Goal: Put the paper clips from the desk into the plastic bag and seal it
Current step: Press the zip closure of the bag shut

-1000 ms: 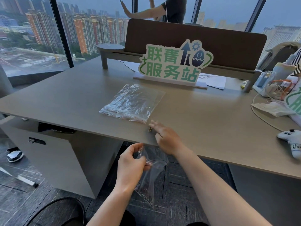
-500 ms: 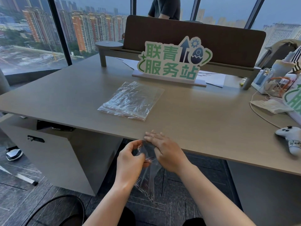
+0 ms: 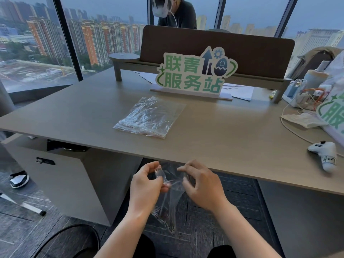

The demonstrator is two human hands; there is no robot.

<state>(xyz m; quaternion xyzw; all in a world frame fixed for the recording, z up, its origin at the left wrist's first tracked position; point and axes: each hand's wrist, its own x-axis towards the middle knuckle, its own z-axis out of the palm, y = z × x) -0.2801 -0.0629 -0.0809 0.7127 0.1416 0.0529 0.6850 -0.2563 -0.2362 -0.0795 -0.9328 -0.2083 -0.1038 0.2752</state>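
A small clear plastic bag hangs just below the desk's front edge, between both my hands. My left hand pinches the bag's top at the left, and my right hand pinches it at the right. Several paper clips lie in the bottom of the hanging bag. I see no loose clips on the desk.
A stack of clear bags lies mid-desk before a green and white sign. A white game controller, cables and a white pouch sit at the right. A person stands behind the brown divider. A cabinet stands under the desk's left side.
My right hand left the desk's front edge and came down to the bag's top, where it now pinches it opposite my left hand.
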